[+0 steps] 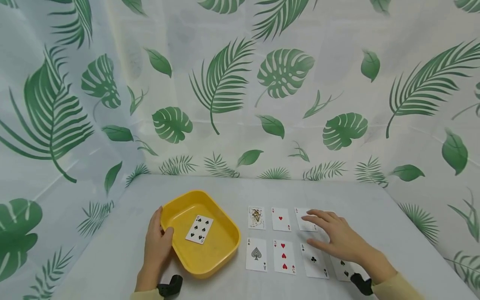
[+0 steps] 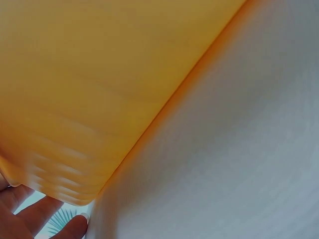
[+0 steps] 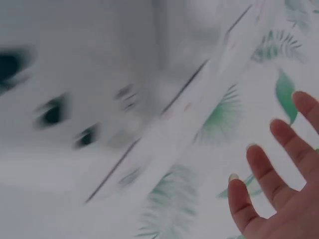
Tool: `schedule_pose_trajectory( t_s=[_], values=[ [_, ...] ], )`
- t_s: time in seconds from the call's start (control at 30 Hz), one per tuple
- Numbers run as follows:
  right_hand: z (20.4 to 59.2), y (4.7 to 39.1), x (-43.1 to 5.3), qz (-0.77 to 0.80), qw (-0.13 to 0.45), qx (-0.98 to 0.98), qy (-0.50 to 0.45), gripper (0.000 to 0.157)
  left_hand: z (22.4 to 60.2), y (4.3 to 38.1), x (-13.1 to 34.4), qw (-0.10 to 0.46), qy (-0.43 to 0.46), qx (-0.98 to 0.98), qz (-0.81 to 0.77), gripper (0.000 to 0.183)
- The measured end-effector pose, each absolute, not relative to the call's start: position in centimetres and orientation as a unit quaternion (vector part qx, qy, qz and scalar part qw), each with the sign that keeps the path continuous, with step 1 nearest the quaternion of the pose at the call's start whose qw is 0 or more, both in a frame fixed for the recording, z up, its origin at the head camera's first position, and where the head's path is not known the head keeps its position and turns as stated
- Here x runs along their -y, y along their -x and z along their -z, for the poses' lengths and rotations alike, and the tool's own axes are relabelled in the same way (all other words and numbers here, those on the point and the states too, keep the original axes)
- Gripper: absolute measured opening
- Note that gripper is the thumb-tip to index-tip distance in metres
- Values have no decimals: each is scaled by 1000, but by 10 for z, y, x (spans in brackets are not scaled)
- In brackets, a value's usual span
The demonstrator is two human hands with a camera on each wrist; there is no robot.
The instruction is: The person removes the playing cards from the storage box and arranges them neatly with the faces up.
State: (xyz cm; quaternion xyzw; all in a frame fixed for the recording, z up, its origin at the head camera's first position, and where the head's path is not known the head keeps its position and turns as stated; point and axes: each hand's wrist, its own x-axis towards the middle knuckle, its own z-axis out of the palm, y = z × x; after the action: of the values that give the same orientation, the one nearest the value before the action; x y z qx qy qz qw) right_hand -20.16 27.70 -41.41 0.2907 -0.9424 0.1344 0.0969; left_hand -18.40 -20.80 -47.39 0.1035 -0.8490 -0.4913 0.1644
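My left hand (image 1: 158, 241) grips the left rim of a yellow plastic tray (image 1: 226, 221), thumb over the edge and fingers along the outside. Inside the tray a six of spades (image 1: 199, 229) lies face up. Above the playing cards at the right, my right hand (image 1: 339, 237) hovers with spread fingers and holds nothing. Partly beneath it are an ace (image 1: 303, 216), its suit unclear, and a spades card (image 1: 339, 271). An ace of clubs (image 1: 314, 262) lies just below the thumb. The right wrist view shows the spread fingers (image 3: 266, 169); the cards there are blurred.
Face-up cards lie in two rows on the white table (image 1: 285, 287): a joker (image 1: 256, 217), an ace of hearts (image 1: 281, 219), an ace of spades (image 1: 256, 254) and a three of hearts (image 1: 284, 257). A leaf-patterned curtain (image 1: 232, 146) rises behind the table.
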Motion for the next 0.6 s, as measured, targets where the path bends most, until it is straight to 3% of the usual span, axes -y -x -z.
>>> schedule_pose_trajectory(
  t_s=[0.6],
  values=[
    [377, 241, -134, -169, 102, 918, -344, 66, 471, 184, 208, 172, -102, 846, 495, 74]
  ],
)
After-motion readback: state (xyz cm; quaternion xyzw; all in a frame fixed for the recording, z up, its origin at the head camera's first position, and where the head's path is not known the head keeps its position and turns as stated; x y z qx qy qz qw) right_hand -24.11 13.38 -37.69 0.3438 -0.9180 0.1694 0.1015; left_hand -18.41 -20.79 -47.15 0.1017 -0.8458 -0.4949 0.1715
